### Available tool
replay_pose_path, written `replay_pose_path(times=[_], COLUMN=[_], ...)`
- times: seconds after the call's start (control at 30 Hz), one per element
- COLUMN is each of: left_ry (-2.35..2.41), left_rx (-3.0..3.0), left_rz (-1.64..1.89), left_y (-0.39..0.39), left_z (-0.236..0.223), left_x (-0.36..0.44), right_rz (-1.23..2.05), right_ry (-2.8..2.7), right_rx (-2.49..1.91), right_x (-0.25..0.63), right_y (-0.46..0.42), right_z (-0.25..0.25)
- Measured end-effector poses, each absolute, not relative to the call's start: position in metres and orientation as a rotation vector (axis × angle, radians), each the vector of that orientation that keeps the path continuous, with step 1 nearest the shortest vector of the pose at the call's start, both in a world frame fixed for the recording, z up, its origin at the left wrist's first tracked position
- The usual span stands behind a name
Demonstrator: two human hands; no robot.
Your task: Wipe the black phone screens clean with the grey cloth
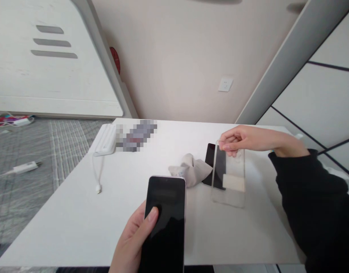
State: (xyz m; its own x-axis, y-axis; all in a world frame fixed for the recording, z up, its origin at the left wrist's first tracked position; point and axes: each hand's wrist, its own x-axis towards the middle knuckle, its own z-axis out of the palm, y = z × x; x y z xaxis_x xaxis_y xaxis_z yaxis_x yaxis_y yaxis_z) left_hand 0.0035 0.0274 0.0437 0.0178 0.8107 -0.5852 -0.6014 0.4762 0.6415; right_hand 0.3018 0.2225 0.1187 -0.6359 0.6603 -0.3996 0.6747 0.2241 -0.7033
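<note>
My left hand (133, 239) holds a black smartphone (164, 223) upright near the front edge of the white table (77, 223), thumb resting on its dark screen. My right hand (239, 140), in a black sleeve, pinches the top edge of a clear screen protector sheet (228, 178) that stands on the table, a white tab stuck near its lower part. Behind the sheet lies a black flat piece (211, 159), partly hidden. A grey cloth (191, 168) lies crumpled between the phone and the sheet.
A white power bank (105, 139) with a short white cable (98, 178) lies at the table's far left. A blurred item (136, 135) sits beside it. A bed with a grey cover (26, 167) and chargers is to the left. A wall socket (225, 84) is behind.
</note>
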Motion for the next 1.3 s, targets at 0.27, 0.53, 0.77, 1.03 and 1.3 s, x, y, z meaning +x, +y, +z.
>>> replay_pose_path(times=[0.27,0.53,0.77,1.03,1.3], left_ry=[1.216,1.278,1.086,0.815,0.935], left_rx=[0.344,0.971,1.023,0.953,0.961], left_rz=[1.045,1.115,1.024,0.707,0.73], left_y=[0.017,0.023,0.033,0.027,0.026], left_z=[0.034,0.01,0.011,0.027,0.014], left_x=[0.006,0.005,0.002,-0.016,-0.015], right_rz=[-1.833,-1.881,-1.746,-1.866,-1.898], right_ry=[2.614,2.715,2.779,2.739,2.686], right_rx=[1.244,1.071,0.975,0.986,0.94], right_x=[0.206,0.195,0.196,0.211,0.211], right_y=[0.156,0.145,0.145,0.175,0.178], right_z=[0.099,0.092,0.087,0.083,0.076])
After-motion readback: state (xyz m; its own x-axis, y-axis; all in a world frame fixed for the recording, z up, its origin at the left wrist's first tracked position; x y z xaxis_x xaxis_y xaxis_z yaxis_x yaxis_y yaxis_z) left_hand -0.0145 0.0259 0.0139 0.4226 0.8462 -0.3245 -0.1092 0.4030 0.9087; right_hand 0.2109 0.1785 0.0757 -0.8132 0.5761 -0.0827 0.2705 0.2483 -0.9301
